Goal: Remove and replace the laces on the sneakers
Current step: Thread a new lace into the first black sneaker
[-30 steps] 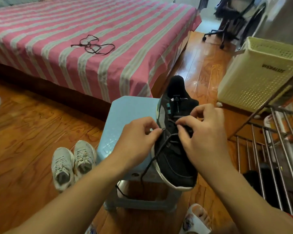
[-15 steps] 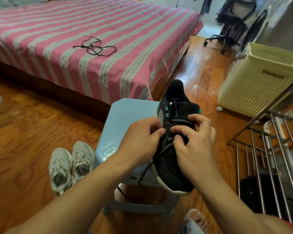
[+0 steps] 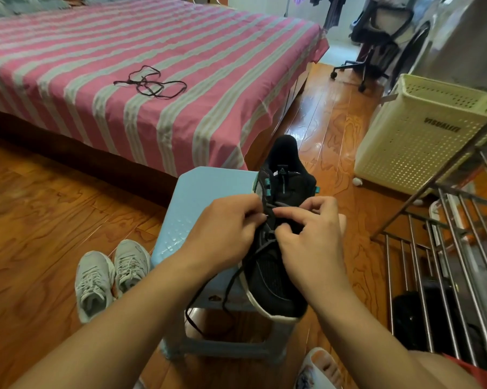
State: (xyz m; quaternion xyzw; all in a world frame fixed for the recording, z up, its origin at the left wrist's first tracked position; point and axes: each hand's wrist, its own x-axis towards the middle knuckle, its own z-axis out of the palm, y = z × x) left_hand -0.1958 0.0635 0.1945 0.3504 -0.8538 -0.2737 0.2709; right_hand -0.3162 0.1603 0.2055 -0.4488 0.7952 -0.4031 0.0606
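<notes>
A black sneaker (image 3: 276,279) with a white sole and teal eyelet tabs lies on the right edge of a light blue stool (image 3: 206,192), toe toward me. My left hand (image 3: 222,234) pinches the black lace (image 3: 234,284) at the eyelets on the shoe's left side. My right hand (image 3: 309,242) pinches the lace over the tongue, fingers curled. The lace's loose end hangs down over the stool's front. A second black lace (image 3: 149,84) lies in a tangle on the pink striped bed (image 3: 124,51).
A pair of grey sneakers (image 3: 110,270) stands on the wood floor left of the stool. A cream perforated basket (image 3: 422,136) and a metal rack (image 3: 444,248) are at right. An office chair (image 3: 377,37) stands at the back. My sandalled foot (image 3: 318,369) shows below.
Both hands have moved up the shoe toward the higher eyelets and come closer together. The view has shifted slightly down and nearer.
</notes>
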